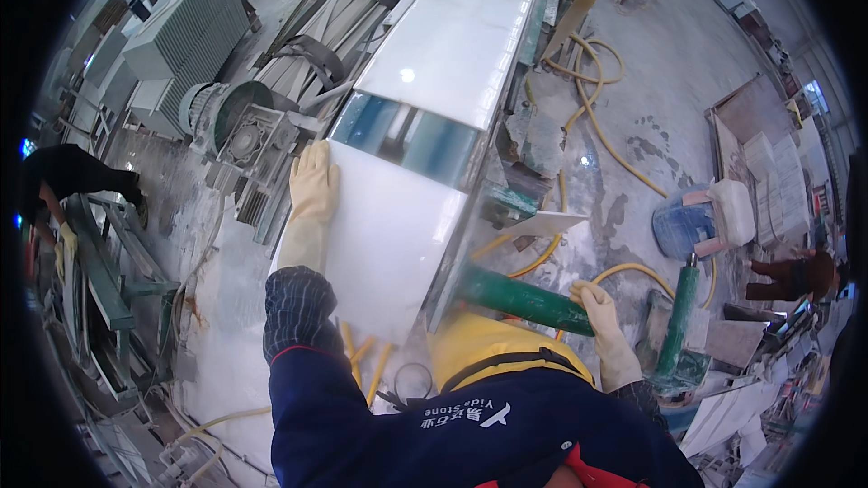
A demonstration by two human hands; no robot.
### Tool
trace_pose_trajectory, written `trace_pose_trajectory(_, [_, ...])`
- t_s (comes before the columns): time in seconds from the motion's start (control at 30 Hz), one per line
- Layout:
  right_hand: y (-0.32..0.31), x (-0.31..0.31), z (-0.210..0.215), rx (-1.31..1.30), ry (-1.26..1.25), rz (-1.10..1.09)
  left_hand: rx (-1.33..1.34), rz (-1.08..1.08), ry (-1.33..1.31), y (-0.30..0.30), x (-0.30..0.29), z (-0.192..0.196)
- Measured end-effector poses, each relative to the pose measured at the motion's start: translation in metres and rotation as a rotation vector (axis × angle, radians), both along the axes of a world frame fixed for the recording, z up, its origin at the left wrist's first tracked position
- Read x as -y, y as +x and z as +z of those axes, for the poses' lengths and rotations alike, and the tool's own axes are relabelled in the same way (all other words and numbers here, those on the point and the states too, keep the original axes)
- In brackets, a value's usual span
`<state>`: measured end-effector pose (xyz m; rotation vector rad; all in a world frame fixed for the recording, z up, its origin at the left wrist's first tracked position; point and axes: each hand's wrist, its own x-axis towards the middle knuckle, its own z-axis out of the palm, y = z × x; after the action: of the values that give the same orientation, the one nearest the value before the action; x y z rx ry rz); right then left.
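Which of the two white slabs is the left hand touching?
The nearer slab, closest to the wearer's body: the gloved left hand rests on its left edge. The farther slab lies beyond the blue-green strip, apart from this hand.

Cream gloves [313, 183], navy jacket [398, 447], yellow apron [479, 343]

The gloves [312, 188] are pale cream, the slabs [387, 226] are white, the tube [532, 300] is green, the apron [479, 343] is yellow with a black strap [544, 357], the jacket [380, 438] is dark blue, and the cuff [298, 312] has thin light stripes on dark.
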<state>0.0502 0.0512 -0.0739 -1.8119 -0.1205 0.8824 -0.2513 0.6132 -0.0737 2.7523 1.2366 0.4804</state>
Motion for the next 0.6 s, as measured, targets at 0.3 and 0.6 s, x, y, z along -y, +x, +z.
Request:
trace_pose_trajectory(0.3, [-0.001,-0.066,0.016,0.01,0.004,0.197,-0.062,0.006,0.01,-0.085,0.053,0.01])
trace_pose_trajectory(0.6, [-0.014,-0.192,0.066,0.197,0.116,0.676,-0.009,0.184,0.067,-0.2,0.148,-0.007])
